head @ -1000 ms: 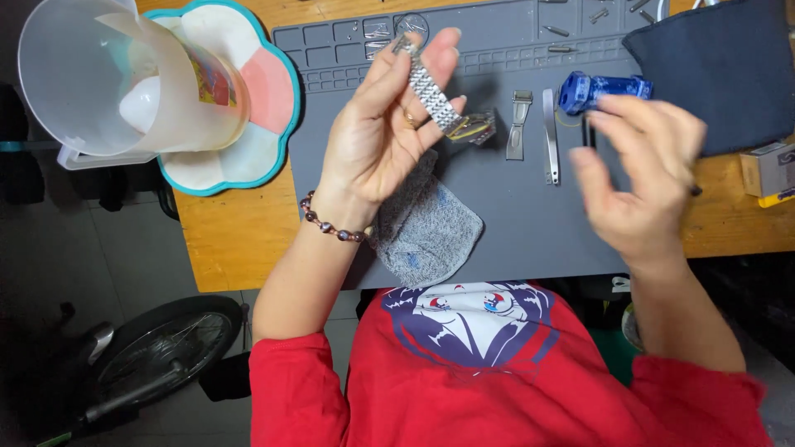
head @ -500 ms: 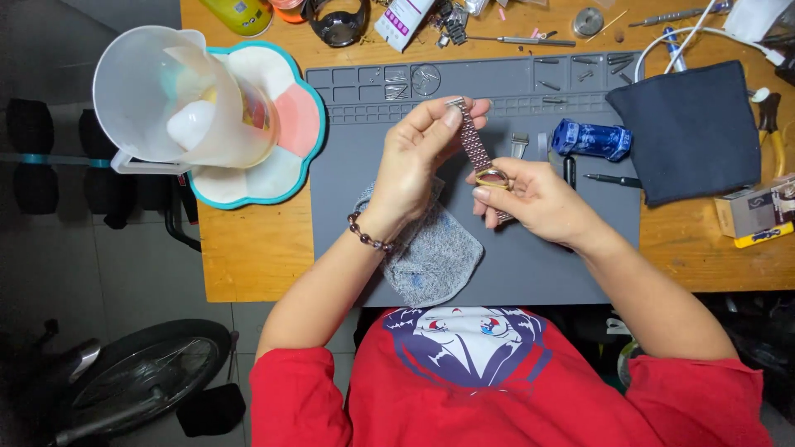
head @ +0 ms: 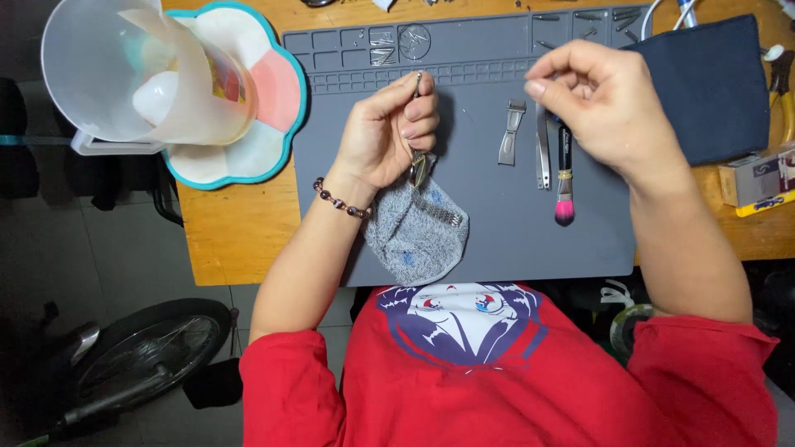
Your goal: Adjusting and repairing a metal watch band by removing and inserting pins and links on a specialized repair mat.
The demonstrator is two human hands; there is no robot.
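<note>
Grey mat [head: 489, 223] covers the middle of the wooden table [head: 240, 232]. The left hand [head: 389, 136] is curled shut around a thin metal watch [head: 416, 161]. The watch stands up in the fingers, with 1 end poking out on the far side and the other end hanging down at the near side. Just under that hand lies a grey cloth [head: 416, 232] at the near edge of the mat.

The right hand [head: 604, 103] is up over the right part of the mat, fingers bent in and the thumb pressed to the first finger. I cannot tell if it pinches something. Just below it lies a brush [head: 564, 178] with a black handle and pink hairs. Left of the brush lie long tweezers [head: 542, 153], and left of those a small metal clasp [head: 512, 132].

A clear jug [head: 124, 74] sits on a flower-shaped plate [head: 273, 124] at the far left. A dark blue cloth [head: 712, 87] lies at the far right, and a small box [head: 758, 178] sits near it.
</note>
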